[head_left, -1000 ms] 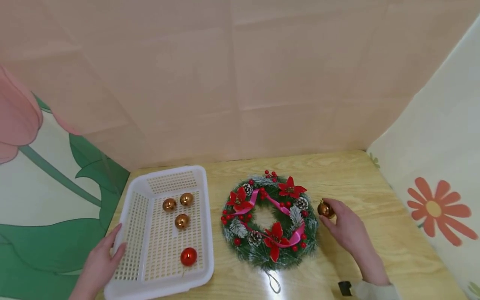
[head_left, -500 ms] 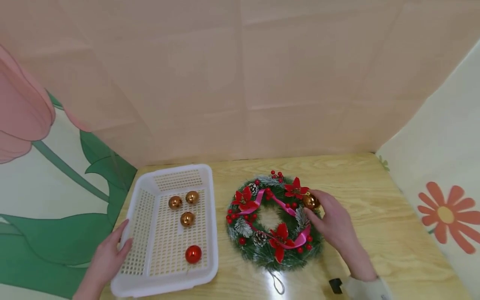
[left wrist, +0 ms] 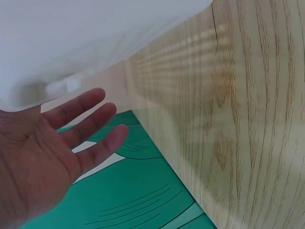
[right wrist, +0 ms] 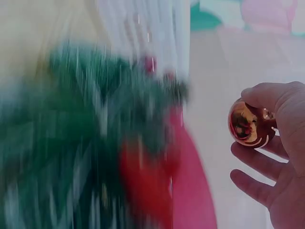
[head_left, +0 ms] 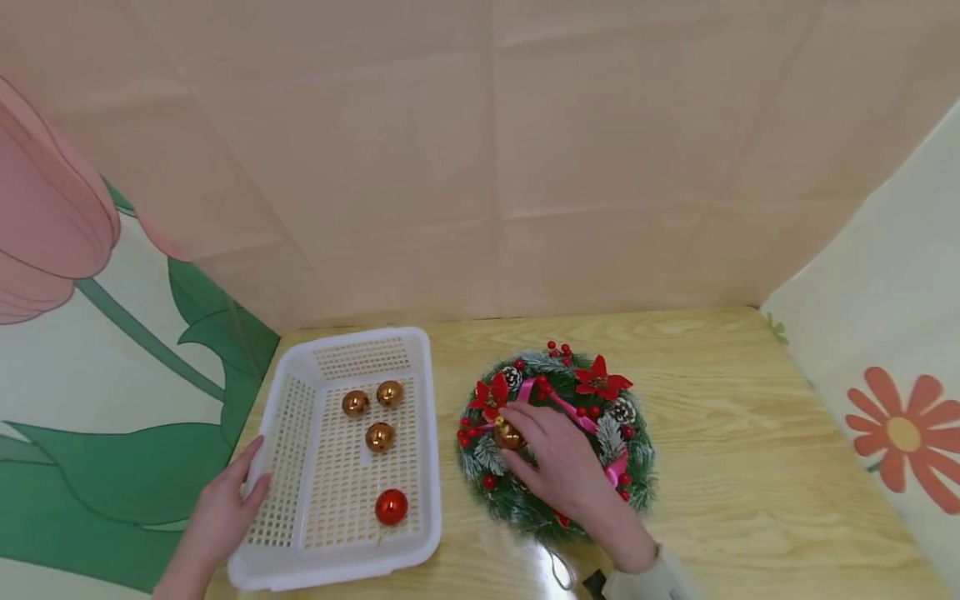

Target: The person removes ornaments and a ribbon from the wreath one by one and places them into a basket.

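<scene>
My right hand (head_left: 558, 458) pinches a shiny copper-gold Christmas bauble (head_left: 509, 435) between thumb and fingers, above the left part of a green wreath (head_left: 551, 518). In the right wrist view, the bauble (right wrist: 250, 123) hangs apart from the wreath (right wrist: 86, 143), which is blurred. Red flowers, berries, pine cones and pink ribbon decorate the wreath; my hand hides part of it. My left hand (head_left: 223, 512) rests at the left rim of a white basket (head_left: 433, 492). In the left wrist view, several fingers (left wrist: 90, 130) extend straight below the basket, which hides the rest.
Inside the basket lie three copper-gold baubles (head_left: 380, 437) and a red bauble (head_left: 392, 507). A cord loop (head_left: 561, 572) sticks out from the wreath's near side. The wooden table (head_left: 750, 467) meets a beige back wall (head_left: 615, 208) and flower-patterned sides.
My right hand has carried the bauble leftward from beside the wreath to over its left part. My left hand stays at the basket rim. The head view has shifted slightly.
</scene>
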{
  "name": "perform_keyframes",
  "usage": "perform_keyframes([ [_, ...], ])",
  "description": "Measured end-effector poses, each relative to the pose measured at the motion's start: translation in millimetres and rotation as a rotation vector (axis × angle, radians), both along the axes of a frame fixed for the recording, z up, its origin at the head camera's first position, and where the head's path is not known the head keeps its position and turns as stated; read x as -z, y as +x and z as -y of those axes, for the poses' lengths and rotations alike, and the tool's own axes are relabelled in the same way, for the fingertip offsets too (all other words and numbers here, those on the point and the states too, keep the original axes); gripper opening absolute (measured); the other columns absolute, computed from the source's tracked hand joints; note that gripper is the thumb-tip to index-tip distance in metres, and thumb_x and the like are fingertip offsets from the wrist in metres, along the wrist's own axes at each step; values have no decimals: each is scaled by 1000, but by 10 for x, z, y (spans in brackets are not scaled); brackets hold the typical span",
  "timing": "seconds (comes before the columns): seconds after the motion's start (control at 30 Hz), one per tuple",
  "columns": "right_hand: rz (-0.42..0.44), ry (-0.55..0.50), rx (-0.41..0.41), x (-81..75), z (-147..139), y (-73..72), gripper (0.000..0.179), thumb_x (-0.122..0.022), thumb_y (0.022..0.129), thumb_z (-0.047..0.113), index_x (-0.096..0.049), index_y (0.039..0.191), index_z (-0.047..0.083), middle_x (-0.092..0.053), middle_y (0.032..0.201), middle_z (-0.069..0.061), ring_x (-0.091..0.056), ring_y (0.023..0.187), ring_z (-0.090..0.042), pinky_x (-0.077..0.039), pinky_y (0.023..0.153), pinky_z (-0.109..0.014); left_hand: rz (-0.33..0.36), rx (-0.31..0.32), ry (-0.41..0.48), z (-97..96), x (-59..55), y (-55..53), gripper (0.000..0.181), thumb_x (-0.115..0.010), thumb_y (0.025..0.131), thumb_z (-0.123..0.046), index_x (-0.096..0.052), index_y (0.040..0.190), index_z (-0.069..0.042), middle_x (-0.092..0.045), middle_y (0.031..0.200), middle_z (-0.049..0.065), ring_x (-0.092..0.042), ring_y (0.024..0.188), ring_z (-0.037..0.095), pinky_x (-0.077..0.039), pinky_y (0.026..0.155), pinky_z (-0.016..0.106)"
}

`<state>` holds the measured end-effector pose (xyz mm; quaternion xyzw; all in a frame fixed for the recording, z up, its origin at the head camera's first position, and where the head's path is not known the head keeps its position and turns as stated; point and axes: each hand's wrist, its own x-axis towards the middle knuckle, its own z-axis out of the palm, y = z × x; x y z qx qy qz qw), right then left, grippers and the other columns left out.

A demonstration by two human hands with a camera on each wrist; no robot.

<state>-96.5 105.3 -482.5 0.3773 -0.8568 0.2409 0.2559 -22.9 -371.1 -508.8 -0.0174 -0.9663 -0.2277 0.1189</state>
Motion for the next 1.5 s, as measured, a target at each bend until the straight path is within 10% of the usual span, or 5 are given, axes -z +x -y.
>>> perform_keyframes([
  [0.43, -75, 210, -204, 14, 1139, 297, 41, -80, 87, 28, -68, 125, 17, -68, 122, 0, -64, 106, -16, -48, 99, -33, -32, -2, 18, -6, 23, 16, 57, -68, 95, -4, -46, 146, 9, -64, 112, 38, -67, 93, 49, -52, 73, 61],
  [1.0, -2, 643, -89, 20, 1569, 222, 30, -77, 89, 26, -69, 117, 28, -67, 109, 8, -61, 94, -14, -47, 93, -37, -25, 9, 44, -48, 1, 22, 57, -67, 95, -3, -45, 147, 9, -58, 122, 43, -64, 96, 55, -52, 74, 63],
  [1.5, 124, 776, 103, 66, 1811, 278, 29, -79, 83, 29, -59, 102, 20, -64, 79, 7, -55, 67, -12, -43, 74, -28, 9, 2, 46, 8, -58, 23, 58, -66, 97, -6, -44, 148, 8, -65, 113, 37, -67, 78, 35, -52, 60, 40],
])
